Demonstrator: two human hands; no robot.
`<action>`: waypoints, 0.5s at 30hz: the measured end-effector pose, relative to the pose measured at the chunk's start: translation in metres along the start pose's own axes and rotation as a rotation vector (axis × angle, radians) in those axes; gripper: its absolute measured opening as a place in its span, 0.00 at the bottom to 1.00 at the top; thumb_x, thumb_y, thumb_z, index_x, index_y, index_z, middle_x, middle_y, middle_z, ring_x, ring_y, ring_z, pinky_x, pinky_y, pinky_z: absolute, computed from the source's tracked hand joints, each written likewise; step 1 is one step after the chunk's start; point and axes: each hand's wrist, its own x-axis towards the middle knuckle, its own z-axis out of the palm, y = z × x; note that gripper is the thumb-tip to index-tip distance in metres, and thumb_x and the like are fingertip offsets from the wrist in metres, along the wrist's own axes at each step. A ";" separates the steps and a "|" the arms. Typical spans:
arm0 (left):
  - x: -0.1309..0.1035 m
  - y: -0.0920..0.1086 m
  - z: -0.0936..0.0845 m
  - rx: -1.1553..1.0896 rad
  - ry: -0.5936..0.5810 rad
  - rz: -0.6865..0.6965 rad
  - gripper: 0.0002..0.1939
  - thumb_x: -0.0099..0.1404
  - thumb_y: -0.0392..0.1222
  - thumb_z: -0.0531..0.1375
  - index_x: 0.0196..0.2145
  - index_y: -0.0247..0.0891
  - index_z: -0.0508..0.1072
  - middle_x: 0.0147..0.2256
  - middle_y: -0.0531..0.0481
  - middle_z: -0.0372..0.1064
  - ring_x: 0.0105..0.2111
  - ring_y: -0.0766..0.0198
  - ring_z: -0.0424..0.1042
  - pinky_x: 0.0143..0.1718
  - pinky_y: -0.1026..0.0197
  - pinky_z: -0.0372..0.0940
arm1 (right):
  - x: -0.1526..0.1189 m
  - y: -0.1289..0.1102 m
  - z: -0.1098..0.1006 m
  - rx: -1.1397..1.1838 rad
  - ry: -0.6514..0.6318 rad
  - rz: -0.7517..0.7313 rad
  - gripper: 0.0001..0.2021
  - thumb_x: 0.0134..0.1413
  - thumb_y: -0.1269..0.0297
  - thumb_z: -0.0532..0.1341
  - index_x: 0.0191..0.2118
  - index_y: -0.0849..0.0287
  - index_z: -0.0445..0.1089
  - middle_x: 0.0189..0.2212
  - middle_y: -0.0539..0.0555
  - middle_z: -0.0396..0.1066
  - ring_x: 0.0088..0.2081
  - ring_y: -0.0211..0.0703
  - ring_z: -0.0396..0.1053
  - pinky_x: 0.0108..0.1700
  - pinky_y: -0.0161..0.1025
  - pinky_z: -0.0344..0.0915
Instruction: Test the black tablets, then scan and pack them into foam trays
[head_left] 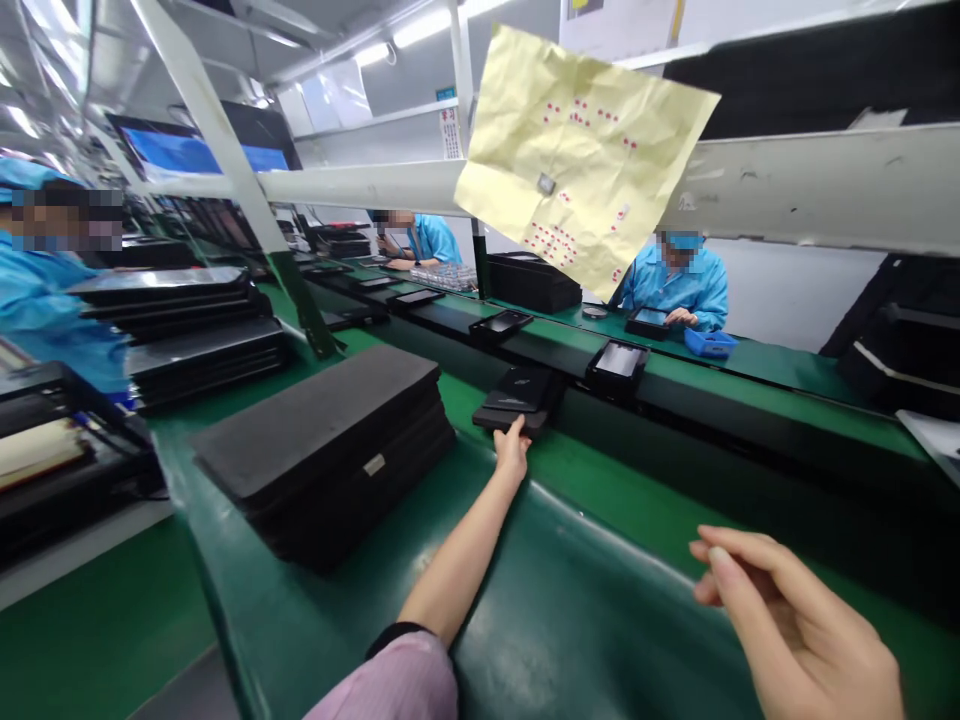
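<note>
My left hand (512,452) reaches forward across the green bench, closed on the near edge of a black foam tray (491,418). Its thumb lies on top and the other fingers are mostly hidden. On that tray rests a flat black device (520,388) with a small light mark on its back. My right hand (806,620) hovers over the bench at the lower right, loosely curled with nothing between thumb and fingers. Left of my forearm stands a stack of black foam trays (322,430) with a small pale label on its side.
A conveyor belt (555,350) runs beyond the bench and carries several devices in black trays (617,360). A creased yellow sheet (577,150) hangs ahead from a white beam. Co-workers in blue sit across the line and at left. A blue bin (710,343) sits opposite.
</note>
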 end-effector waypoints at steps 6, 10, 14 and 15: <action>-0.098 -0.002 -0.015 -0.117 -0.235 -0.321 0.09 0.48 0.36 0.63 0.26 0.34 0.65 0.22 0.54 0.66 0.18 0.73 0.63 0.18 0.70 0.54 | 0.002 0.046 0.028 0.065 -0.226 0.254 0.19 0.53 0.49 0.56 0.43 0.60 0.68 0.35 0.57 0.73 0.31 0.43 0.72 0.34 0.38 0.71; -0.176 -0.003 -0.051 -0.064 -0.363 -0.514 0.11 0.44 0.33 0.66 0.28 0.32 0.70 0.25 0.50 0.72 0.23 0.68 0.68 0.21 0.68 0.58 | -0.008 0.097 0.058 0.176 -0.260 0.531 0.35 0.50 0.42 0.55 0.58 0.61 0.51 0.56 0.68 0.57 0.44 0.50 0.70 0.40 0.43 0.70; -0.242 -0.017 -0.093 0.076 -0.494 -0.763 0.18 0.41 0.40 0.70 0.30 0.36 0.70 0.29 0.51 0.73 0.28 0.66 0.70 0.26 0.66 0.59 | -0.035 0.134 0.058 0.241 -0.315 0.767 0.40 0.49 0.41 0.54 0.62 0.58 0.45 0.61 0.66 0.48 0.58 0.53 0.56 0.53 0.48 0.62; -0.254 -0.022 -0.101 0.112 -0.531 -0.828 0.19 0.41 0.43 0.71 0.29 0.36 0.70 0.28 0.51 0.72 0.29 0.66 0.69 0.26 0.66 0.59 | -0.043 0.139 0.052 0.222 -0.312 0.753 0.39 0.48 0.42 0.56 0.61 0.58 0.48 0.61 0.64 0.49 0.60 0.53 0.53 0.57 0.48 0.58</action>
